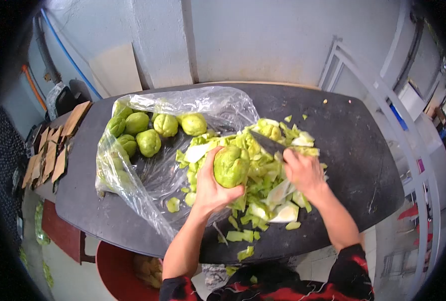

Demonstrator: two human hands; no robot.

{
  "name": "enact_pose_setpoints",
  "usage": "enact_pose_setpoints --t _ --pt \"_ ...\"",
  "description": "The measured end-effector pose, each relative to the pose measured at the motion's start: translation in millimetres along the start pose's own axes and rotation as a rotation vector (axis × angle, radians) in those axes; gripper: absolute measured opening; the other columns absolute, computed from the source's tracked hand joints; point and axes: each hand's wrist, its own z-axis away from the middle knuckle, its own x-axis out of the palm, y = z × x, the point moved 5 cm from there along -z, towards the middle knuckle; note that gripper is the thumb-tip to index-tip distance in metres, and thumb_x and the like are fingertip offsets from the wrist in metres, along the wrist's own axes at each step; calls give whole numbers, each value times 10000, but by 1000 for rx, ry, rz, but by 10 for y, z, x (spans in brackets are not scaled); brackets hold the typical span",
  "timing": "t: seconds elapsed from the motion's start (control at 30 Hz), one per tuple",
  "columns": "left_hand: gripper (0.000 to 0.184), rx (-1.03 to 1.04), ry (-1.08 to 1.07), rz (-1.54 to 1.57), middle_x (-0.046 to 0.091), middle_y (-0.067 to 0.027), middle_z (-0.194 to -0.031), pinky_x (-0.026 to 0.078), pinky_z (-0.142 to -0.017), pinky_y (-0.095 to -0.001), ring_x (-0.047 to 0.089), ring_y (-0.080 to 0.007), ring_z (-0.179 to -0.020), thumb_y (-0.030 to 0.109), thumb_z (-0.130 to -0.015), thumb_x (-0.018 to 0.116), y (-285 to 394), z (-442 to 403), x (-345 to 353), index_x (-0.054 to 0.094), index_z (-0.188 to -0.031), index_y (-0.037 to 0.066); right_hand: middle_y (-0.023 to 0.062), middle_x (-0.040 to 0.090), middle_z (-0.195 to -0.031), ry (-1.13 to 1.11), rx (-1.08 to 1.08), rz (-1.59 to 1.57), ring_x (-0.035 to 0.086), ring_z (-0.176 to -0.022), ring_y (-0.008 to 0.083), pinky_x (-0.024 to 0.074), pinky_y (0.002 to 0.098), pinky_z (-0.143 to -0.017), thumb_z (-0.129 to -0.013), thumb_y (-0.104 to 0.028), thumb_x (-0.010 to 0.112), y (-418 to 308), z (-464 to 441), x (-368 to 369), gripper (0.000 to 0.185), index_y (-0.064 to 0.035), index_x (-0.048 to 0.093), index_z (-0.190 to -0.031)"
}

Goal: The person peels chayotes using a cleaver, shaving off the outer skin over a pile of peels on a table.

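Observation:
My left hand (214, 189) is wrapped round a whole green chayote (231, 167), held up over the middle of the table. To its right, my right hand (305, 172) grips a knife (268, 143), whose dark blade points up and left, a little apart from the chayote. Beneath both hands spreads a pile of green peelings (260, 180) with pale cut pieces among them. Several whole chayotes (149, 143) lie at the left in a clear plastic bag (153, 188) that is open towards the pile.
The dark table (353, 145) has rounded corners and stands against a pale wall. Below its front left edge is a red tub (113, 273) with pale pieces inside. A grey metal railing (383, 90) runs along the right, and cardboard pieces (47, 155) lie at the left.

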Motion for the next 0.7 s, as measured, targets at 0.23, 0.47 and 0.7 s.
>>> enact_pose_setpoints --t 0.23,0.47,0.7 --pt "840 -45 51 42 677 -183 -1067 511 -897 -380 670 -288 -995 188 -567 775 -11 -1 -24 452 -1312 -27 67 572 -595 68 -251 -132 650 -516 208 523 342 -428 -843 -56 596 -810 111 -438 105 -92 502 -813" --pt "848 -40 36 -58 665 -200 -1086 498 -923 -391 655 -314 -1022 236 -547 773 26 -43 -84 469 -1294 -28 93 555 -653 5 19 -66 632 -572 297 495 391 -476 -765 -4 643 -339 72 -56 176 -67 498 -841" --pt "865 -237 -8 170 588 -169 -1260 485 -972 -389 601 -292 -1145 206 -654 808 -84 23 -151 402 -1397 27 112 616 -712 -5 67 -224 662 -617 302 519 401 -517 -782 -31 678 -398 106 -126 192 -61 512 -875"
